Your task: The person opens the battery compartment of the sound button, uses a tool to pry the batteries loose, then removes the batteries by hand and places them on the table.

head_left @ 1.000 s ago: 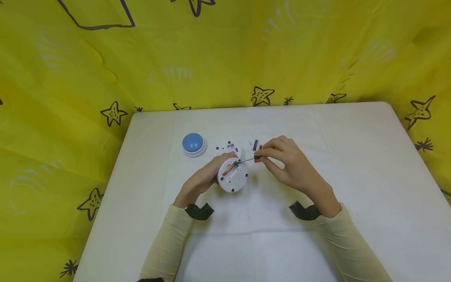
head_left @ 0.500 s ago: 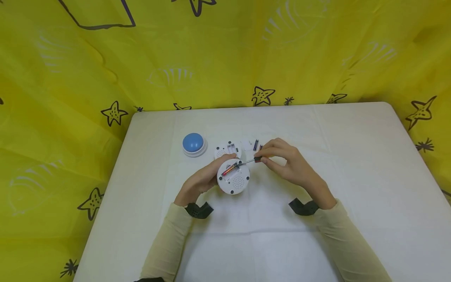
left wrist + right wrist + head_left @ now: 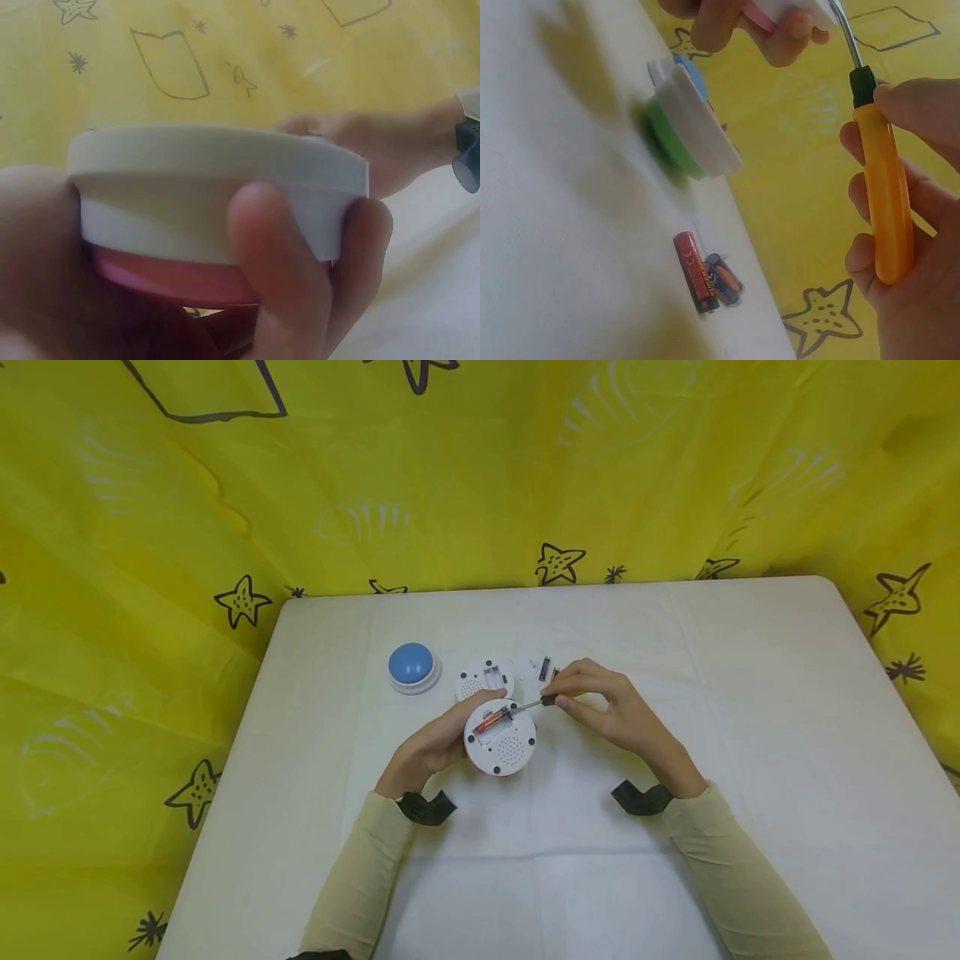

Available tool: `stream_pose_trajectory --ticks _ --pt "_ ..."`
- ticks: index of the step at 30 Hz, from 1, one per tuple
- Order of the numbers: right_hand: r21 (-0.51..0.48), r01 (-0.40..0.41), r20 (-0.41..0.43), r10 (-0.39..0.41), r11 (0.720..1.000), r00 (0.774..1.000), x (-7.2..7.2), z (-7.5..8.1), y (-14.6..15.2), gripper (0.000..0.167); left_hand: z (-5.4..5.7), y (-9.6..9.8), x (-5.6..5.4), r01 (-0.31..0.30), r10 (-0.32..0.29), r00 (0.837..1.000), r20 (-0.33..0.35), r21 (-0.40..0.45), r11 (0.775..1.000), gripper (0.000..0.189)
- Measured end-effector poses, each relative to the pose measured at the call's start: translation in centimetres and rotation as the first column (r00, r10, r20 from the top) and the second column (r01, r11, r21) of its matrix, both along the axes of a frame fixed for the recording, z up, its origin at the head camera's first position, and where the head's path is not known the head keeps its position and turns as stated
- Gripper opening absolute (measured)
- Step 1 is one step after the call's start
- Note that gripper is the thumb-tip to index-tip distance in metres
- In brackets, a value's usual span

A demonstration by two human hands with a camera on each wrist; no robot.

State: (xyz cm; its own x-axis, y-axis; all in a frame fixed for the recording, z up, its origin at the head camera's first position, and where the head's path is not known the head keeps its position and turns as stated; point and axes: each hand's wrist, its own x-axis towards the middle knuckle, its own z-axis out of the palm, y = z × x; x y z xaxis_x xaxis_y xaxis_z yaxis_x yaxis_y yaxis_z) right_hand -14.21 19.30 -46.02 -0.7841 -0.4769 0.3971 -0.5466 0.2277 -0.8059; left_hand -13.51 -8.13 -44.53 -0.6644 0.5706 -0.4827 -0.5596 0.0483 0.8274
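Hands are both gripping in the head view: the left hand [image 3: 442, 733] is curling round a white case [image 3: 512, 752], which has been shifting slightly toward four o'clock; the right hand [image 3: 618, 710] is pinching a screwdriver [image 3: 529, 705], its tip reaching a battery [image 3: 491, 720] apparently still sitting inside. Loose batteries [image 3: 544, 669] are lying at the case's one o'clock on the white table [image 3: 645, 635]; yellow cloth [image 3: 480, 468] is hanging behind. Left wrist: fingers [image 3: 274, 247] are wrapping the case. Right wrist: an orange handle [image 3: 885, 195] is showing.

Battery [image 3: 491, 722] in the held button [image 3: 512, 755], screwdriver [image 3: 885, 195] at its right, upturned button [image 3: 472, 682] just behind, another button [image 3: 411, 665] farther left, loose batteries [image 3: 544, 669] behind right, curtain [image 3: 480, 477] beyond the table [image 3: 600, 885].
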Motion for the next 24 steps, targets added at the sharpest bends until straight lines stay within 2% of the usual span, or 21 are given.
stream_pose_trajectory --ticks 11,24 --pt "-0.004 0.051 -0.049 -0.051 0.999 0.998 0.1 0.18 -0.34 0.03 -0.36 -0.06 -0.18 -0.021 0.022 1.0 -0.015 0.063 0.998 0.049" --pt "0.008 0.096 -0.02 -0.096 0.995 0.995 0.76 -0.18 -0.39 0.033 -0.45 -0.17 -0.04 -0.062 0.064 0.998 -0.012 0.094 0.994 0.042"
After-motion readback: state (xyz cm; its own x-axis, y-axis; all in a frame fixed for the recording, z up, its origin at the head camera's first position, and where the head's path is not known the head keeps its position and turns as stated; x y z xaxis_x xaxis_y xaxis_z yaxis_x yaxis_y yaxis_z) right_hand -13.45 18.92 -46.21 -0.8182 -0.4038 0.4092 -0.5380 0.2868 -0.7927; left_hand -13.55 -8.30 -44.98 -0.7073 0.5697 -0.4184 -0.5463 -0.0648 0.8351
